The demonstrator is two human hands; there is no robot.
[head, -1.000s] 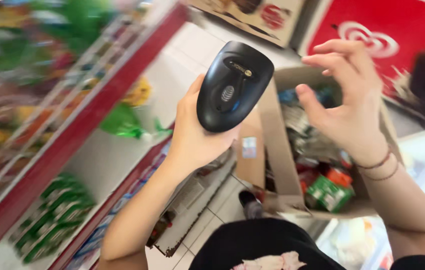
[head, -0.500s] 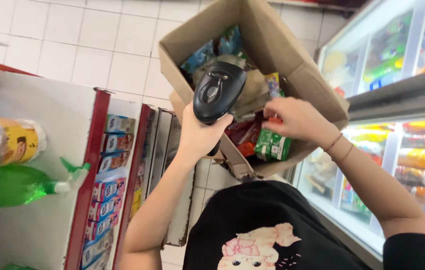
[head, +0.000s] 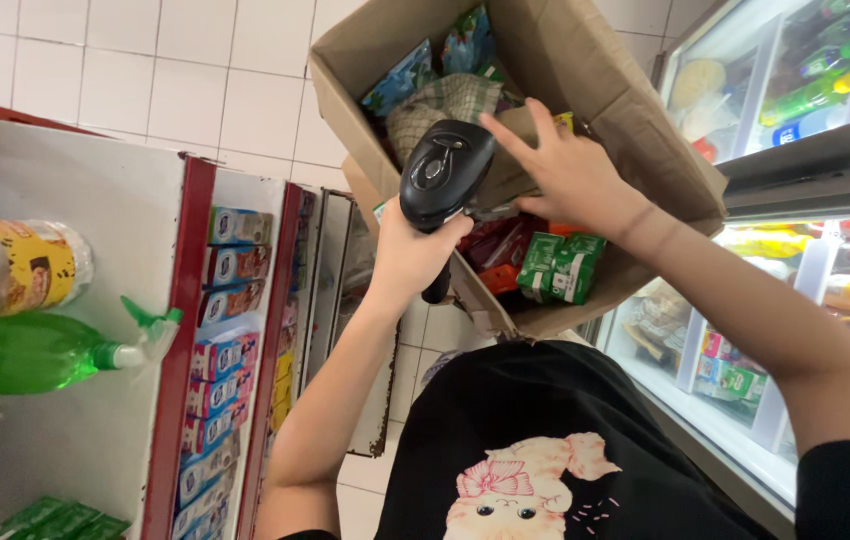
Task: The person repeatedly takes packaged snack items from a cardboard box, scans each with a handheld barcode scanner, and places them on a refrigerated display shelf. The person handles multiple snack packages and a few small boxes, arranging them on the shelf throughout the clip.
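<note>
My left hand (head: 411,252) grips a black handheld barcode scanner (head: 442,176), its head held over an open cardboard box (head: 605,70) on the floor. My right hand (head: 563,172) reaches down into that box with fingers spread, touching the packets inside. The box holds several goods: green cartons (head: 562,265) near its front, red and orange packets, and blue bags (head: 403,76) at the back. What lies under my right palm is hidden.
A red-edged shelf unit (head: 190,300) stands on the left with a green spray bottle (head: 40,352), a clear jar and rows of small boxes. A glass-fronted chiller (head: 805,120) with bottles lines the right side. White floor tiles (head: 145,70) lie beyond the box.
The view has swung down from the shelves onto the box. My right hand has dropped from the air into the box, and the scanner has stayed in my left hand.
</note>
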